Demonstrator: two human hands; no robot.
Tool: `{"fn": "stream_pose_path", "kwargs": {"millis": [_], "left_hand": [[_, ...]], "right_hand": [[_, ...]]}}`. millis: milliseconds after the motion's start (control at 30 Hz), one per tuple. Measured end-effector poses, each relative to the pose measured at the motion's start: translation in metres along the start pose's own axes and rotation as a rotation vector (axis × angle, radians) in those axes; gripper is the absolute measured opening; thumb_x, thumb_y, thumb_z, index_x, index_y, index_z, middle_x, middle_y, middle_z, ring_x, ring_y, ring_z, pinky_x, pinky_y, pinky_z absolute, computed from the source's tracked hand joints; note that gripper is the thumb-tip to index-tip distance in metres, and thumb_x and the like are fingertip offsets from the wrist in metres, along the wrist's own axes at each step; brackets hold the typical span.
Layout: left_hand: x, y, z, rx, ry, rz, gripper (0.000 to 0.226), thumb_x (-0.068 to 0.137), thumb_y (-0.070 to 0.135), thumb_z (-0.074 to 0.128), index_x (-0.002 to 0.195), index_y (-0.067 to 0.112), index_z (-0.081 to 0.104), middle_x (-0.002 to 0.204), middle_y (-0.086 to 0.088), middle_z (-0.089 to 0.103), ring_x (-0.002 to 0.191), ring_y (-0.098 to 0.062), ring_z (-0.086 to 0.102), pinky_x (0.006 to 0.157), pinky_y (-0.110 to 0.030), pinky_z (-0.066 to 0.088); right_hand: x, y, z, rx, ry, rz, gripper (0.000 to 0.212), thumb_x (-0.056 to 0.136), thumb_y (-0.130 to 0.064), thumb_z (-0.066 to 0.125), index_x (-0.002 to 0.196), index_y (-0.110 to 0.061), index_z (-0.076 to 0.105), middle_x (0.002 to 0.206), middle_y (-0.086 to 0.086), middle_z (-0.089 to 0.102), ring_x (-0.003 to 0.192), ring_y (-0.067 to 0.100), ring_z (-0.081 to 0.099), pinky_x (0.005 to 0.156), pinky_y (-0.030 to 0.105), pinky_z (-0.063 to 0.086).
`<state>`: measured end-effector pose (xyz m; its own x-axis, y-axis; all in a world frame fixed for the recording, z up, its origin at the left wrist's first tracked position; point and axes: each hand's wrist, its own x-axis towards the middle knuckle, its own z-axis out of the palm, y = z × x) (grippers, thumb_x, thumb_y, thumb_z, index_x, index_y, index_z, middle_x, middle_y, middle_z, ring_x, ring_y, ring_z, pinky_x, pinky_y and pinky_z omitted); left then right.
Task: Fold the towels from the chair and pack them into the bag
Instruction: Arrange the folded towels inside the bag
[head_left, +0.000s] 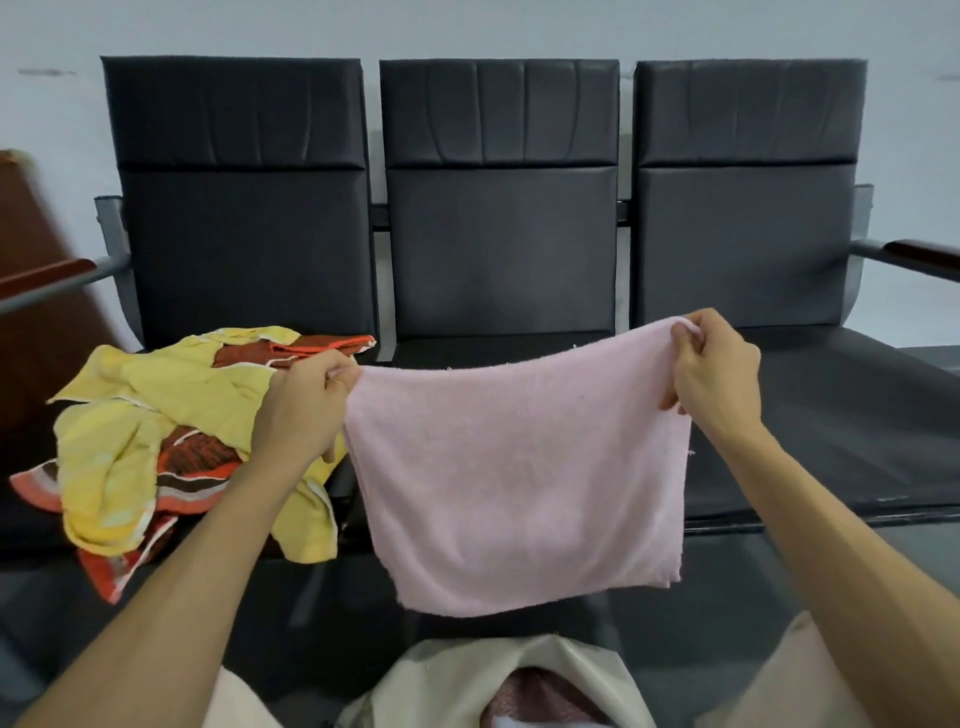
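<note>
A pink towel (514, 483) hangs in the air in front of the middle chair seat, folded double with its loop at the bottom. My left hand (306, 405) pinches its upper left corner and my right hand (714, 374) pinches its upper right corner. A heap of unfolded towels lies on the left chair seat: a yellow towel (150, 410) tangled with an orange and brown patterned towel (192, 462). Below me a beige bag (467, 686) stands open, with pink cloth (535, 696) visible inside.
A row of three black padded chairs (501, 249) stands against a pale wall. Metal armrests with wooden tops stick out at the left (47, 280) and right (914, 257). A brown wooden panel (36, 364) leans at the far left.
</note>
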<state>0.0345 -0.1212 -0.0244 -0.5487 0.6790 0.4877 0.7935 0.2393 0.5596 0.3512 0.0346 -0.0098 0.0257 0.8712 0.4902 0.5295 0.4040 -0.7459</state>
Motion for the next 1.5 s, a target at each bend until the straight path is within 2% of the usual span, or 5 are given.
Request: {"fn": "stream_pose_path", "kwargs": {"millis": [167, 400, 767, 1000, 1500], "left_hand": [[0.004, -0.001, 0.004, -0.116, -0.141, -0.144, 0.019, 0.1, 0.021, 0.045, 0.096, 0.014, 0.062, 0.071, -0.009, 0.069, 0.043, -0.021, 0.064, 0.049, -0.025, 0.047], [0.015, -0.002, 0.024, -0.6, 0.069, -0.192, 0.018, 0.102, 0.017, 0.043, 0.097, 0.004, 0.054, 0.114, -0.002, 0.062, 0.103, -0.015, 0.063, 0.086, -0.031, 0.055], [-0.012, -0.057, 0.062, 0.131, -0.714, 0.069, 0.016, 0.102, 0.018, 0.039, 0.09, 0.022, 0.049, 0.107, -0.009, 0.062, 0.093, -0.022, 0.056, 0.084, -0.039, 0.049], [-0.016, -0.064, 0.071, 0.017, -0.73, 0.062, 0.015, 0.105, 0.024, 0.033, 0.096, 0.027, 0.045, 0.142, 0.004, 0.048, 0.126, -0.014, 0.046, 0.095, -0.025, 0.037], [-0.008, -0.057, 0.067, -0.294, -0.326, 0.122, 0.014, 0.104, 0.018, 0.038, 0.107, 0.025, 0.05, 0.132, 0.008, 0.054, 0.121, -0.007, 0.046, 0.09, -0.017, 0.035]], "right_hand": [[0.007, 0.005, 0.004, -0.219, -0.303, 0.191, 0.026, 0.092, -0.011, 0.035, 0.085, -0.004, 0.059, 0.055, 0.015, 0.067, 0.05, 0.029, 0.068, 0.063, 0.033, 0.057], [0.013, 0.007, 0.029, 0.016, -0.119, 0.065, 0.024, 0.098, -0.015, 0.038, 0.096, 0.002, 0.055, 0.088, 0.014, 0.065, 0.077, 0.03, 0.066, 0.073, 0.044, 0.057], [-0.016, 0.056, 0.046, -0.529, -0.811, -0.166, 0.026, 0.101, -0.016, 0.04, 0.076, -0.019, 0.048, 0.085, 0.005, 0.06, 0.081, 0.026, 0.054, 0.068, 0.035, 0.039], [-0.013, 0.076, 0.057, -0.545, -0.745, -0.141, 0.013, 0.101, -0.017, 0.041, 0.096, -0.015, 0.053, 0.094, 0.015, 0.063, 0.082, 0.033, 0.054, 0.068, 0.035, 0.038], [0.0, 0.077, 0.064, -0.264, -0.363, -0.106, 0.035, 0.1, -0.006, 0.035, 0.127, -0.009, 0.058, 0.114, 0.012, 0.066, 0.06, 0.013, 0.05, 0.049, 0.02, 0.031]]}}
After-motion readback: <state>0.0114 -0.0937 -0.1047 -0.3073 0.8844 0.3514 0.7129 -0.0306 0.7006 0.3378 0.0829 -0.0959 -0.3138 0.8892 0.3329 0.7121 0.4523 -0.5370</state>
